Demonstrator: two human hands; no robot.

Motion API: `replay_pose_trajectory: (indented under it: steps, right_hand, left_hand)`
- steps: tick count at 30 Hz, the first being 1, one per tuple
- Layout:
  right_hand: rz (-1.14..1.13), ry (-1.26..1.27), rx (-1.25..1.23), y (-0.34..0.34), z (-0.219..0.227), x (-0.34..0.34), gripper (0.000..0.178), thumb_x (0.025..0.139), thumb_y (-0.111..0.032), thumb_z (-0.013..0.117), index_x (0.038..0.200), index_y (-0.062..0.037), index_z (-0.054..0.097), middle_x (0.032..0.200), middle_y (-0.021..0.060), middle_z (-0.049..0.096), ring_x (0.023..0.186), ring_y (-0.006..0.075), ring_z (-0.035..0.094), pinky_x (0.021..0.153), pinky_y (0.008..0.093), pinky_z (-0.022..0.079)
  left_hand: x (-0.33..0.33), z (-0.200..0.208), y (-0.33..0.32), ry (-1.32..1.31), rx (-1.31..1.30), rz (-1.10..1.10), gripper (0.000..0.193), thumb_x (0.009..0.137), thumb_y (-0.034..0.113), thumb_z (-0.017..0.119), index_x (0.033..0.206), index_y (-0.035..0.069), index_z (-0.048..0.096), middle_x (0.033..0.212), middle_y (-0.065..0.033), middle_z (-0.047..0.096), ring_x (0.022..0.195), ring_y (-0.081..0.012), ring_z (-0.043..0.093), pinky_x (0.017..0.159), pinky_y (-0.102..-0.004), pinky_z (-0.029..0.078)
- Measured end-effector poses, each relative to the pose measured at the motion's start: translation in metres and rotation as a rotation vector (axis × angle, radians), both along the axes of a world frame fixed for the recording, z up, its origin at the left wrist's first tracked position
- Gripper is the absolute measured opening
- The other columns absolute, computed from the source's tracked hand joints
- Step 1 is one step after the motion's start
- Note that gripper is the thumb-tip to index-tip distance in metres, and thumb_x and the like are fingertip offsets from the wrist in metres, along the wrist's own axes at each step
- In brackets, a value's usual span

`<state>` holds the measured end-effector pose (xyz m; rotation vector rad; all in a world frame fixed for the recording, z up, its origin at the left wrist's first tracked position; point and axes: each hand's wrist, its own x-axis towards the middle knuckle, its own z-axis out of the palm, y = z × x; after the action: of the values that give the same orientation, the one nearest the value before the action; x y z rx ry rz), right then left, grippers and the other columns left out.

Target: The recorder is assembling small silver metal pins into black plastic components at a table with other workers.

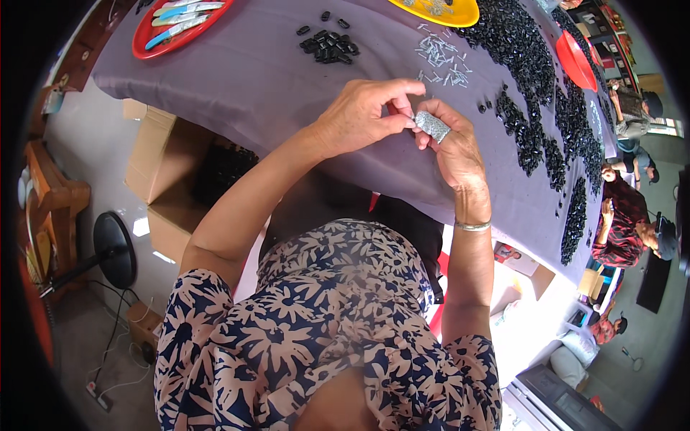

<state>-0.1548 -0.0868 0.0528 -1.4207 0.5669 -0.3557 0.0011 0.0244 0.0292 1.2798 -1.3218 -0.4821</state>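
Observation:
My left hand (357,115) and my right hand (451,146) meet above the front part of the cloth-covered table. The left thumb and a finger are pinched together around something too small to make out, while the left index finger stretches out above them. A silver, foil-like wrap (433,126) covers the right thumb. Its tip touches the left fingertips, and the other right fingers curl in behind it; what they hold, if anything, is hidden. Beyond my hands lie a pile of small clear pieces (440,54) and a small heap of black pieces (328,47).
Black pieces (528,108) spread widely over the right side of the purple-grey cloth (251,72). A red plate (167,47) holds blue-and-white handled tools; a yellow plate (463,16) and red bowl (576,61) stand farther off. Other people (632,223) sit at the right.

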Motion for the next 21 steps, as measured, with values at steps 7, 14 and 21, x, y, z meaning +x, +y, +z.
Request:
replay_pose_trajectory:
  steps: [7, 14, 21]
  right_hand:
    - [0.013, -0.065, 0.157, 0.007, -0.003, 0.001, 0.015, 0.094, -0.015, 0.058, 0.101, -0.0015, 0.06, 0.078, 0.0011, 0.055, 0.067, 0.0101, 0.05, 0.063, 0.0239, 0.043]
    - [-0.122, -0.115, 0.092, 0.016, -0.015, 0.006, 0.017, 0.097, -0.016, 0.054, 0.1, -0.0007, 0.06, 0.078, 0.002, 0.053, 0.065, 0.0104, 0.049, 0.062, 0.0248, 0.042]
    - [-0.116, -0.113, 0.019, 0.02, -0.012, 0.007, 0.015, 0.097, -0.015, 0.054, 0.097, -0.0018, 0.06, 0.077, 0.0016, 0.052, 0.064, 0.0098, 0.048, 0.061, 0.025, 0.041]
  left_hand:
    - [-0.004, -0.003, 0.001, 0.192, -0.007, -0.049, 0.028, 0.084, 0.002, 0.067, 0.112, 0.002, 0.065, 0.086, -0.0028, 0.066, 0.076, -0.0087, 0.061, 0.071, -0.0249, 0.051]
    - [-0.005, 0.002, 0.002, 0.082, 0.041, 0.061, 0.026, 0.083, 0.001, 0.068, 0.109, 0.003, 0.067, 0.091, -0.0016, 0.064, 0.078, -0.0073, 0.061, 0.07, -0.0223, 0.051]
    - [-0.008, -0.009, -0.001, 0.283, -0.066, -0.054, 0.02, 0.086, -0.002, 0.065, 0.106, 0.0, 0.067, 0.091, -0.0046, 0.064, 0.08, -0.0106, 0.064, 0.073, -0.0242, 0.053]
